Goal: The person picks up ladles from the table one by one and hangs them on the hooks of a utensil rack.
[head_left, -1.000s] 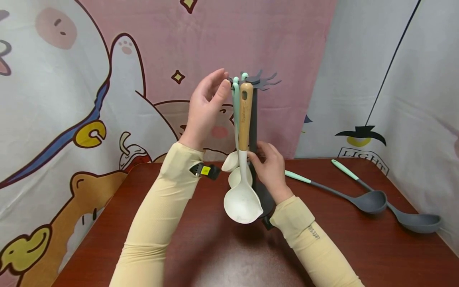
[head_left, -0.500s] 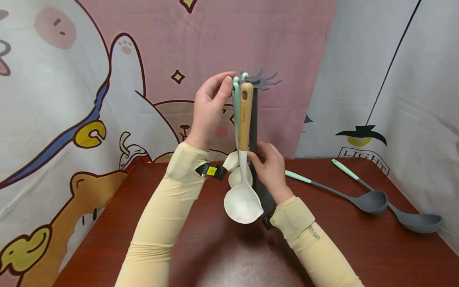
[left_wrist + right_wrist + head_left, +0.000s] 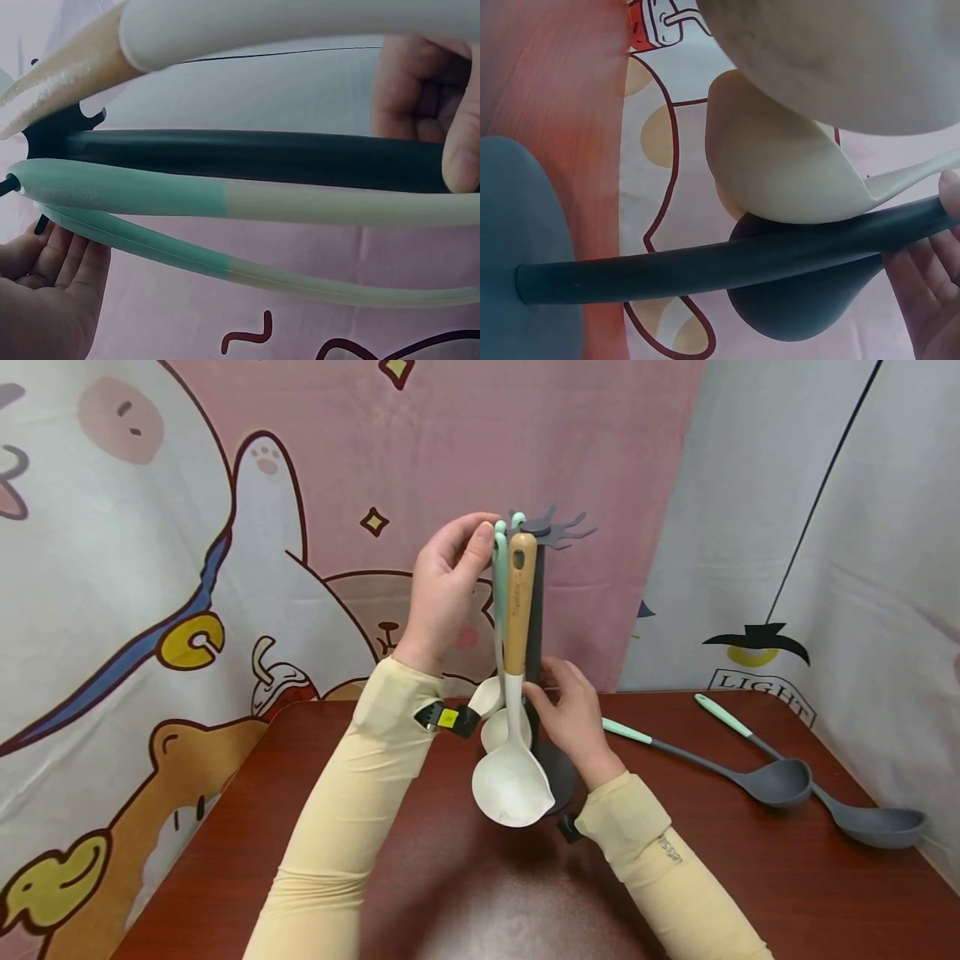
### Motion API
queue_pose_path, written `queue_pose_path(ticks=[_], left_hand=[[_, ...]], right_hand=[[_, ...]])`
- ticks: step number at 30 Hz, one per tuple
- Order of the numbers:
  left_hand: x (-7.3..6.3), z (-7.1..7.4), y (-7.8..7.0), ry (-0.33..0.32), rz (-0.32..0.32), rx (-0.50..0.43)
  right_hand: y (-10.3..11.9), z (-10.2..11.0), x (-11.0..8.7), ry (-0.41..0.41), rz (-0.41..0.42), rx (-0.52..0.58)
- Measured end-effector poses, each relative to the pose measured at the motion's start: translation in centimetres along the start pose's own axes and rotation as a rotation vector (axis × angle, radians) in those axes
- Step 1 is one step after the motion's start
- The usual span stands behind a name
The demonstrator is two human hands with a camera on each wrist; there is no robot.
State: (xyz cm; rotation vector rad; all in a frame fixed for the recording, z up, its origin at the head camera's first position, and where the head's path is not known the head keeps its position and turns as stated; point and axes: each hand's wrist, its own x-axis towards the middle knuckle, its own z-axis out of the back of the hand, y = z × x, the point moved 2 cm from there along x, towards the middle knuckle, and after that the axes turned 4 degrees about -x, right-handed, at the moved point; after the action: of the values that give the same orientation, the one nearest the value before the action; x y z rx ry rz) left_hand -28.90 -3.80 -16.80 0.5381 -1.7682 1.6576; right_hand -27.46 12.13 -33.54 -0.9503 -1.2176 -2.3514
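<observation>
A dark utensil rack [image 3: 536, 610] stands mid-table with its hooked top at the upper end. On its near side hangs a white ladle [image 3: 513, 785] with a wooden handle. Behind it hang white utensils with mint handles [image 3: 127, 187]. My left hand [image 3: 446, 585] pinches around a hook tip at the top, its fingers touching the end of a mint handle. My right hand [image 3: 576, 714] grips the pole lower down, thumb in front in the left wrist view. A dark bowl [image 3: 799, 300] hangs behind the pole in the right wrist view.
Two dark grey ladles with mint handles lie at the right of the brown table [image 3: 420, 868], one ladle [image 3: 776, 782] overlapping the other ladle [image 3: 877, 824]. The rack's round base [image 3: 525, 225] rests on the tabletop. A printed curtain [image 3: 600, 452] hangs behind.
My left hand has moved right, closing in on the hook and mint handle end. The rack top and hanging utensils have shifted slightly right. My right hand keeps its grip on the pole.
</observation>
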Motion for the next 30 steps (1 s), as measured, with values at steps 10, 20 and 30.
queue_pose_path(ticks=[10, 20, 30], left_hand=[[0.0, -0.1, 0.1, 0.009, 0.016, -0.001], [0.0, 0.0, 0.2, 0.000, 0.016, 0.013], [0.0, -0.3, 0.2, 0.005, 0.016, 0.028]], right_hand=[[-0.9, 0.9, -0.9, 0.054, -0.008, -0.010], [-2.2, 2.7, -1.9, 0.134, 0.073, 0.002], [-4.8, 4.2, -3.2, 0.325, 0.130, -0.118]])
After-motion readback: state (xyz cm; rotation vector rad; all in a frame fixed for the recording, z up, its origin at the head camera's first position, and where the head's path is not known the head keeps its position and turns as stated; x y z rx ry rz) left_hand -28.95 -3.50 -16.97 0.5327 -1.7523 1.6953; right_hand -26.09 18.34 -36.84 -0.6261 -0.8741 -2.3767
